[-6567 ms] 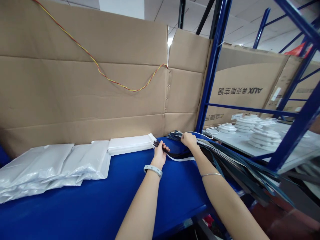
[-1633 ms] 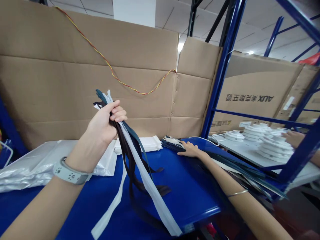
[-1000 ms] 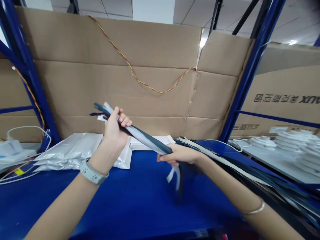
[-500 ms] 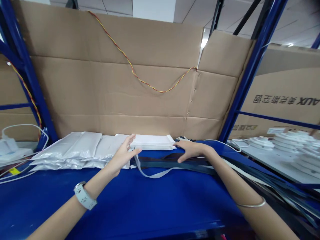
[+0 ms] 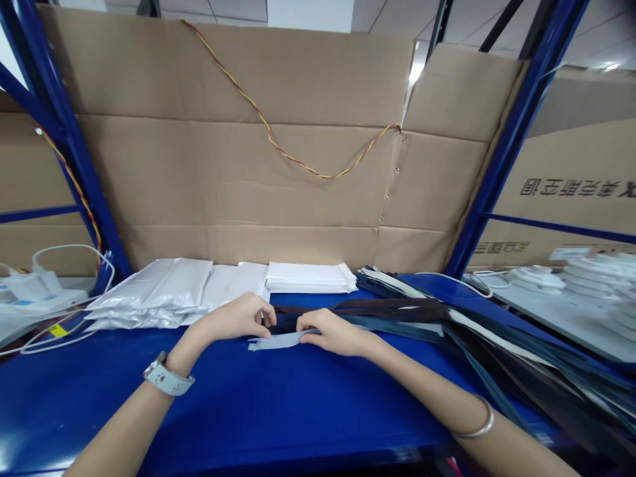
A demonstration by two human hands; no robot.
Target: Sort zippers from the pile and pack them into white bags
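Both hands had dropped to the blue worktop (image 5: 209,417) and closed in on each other at lower centre, the strips no longer raised as in the earlier view. Left hand (image 5: 236,318): fingers (image 5: 264,318) curled over a dark fabric strip (image 5: 285,323), pressed together; grip force could not be told. Right hand (image 5: 330,333): fingers (image 5: 309,324) laid close together on a pale fabric strip (image 5: 273,341), pinning or pinching it, which of the two was unclear. Both strips lay flat on the worktop, between the hands, with their free lengths running right. Further long strips (image 5: 397,308) in dark, teal and cream lay beside them, fanning into a bundle (image 5: 521,361) at right. Also listed: white flat packets (image 5: 305,277) and silver-white plastic bags (image 5: 154,295) along the back edge; stacked white round parts (image 5: 591,275) on a shelf (image 5: 536,315) at right; cardboard sheeting (image 5: 223,185) behind.
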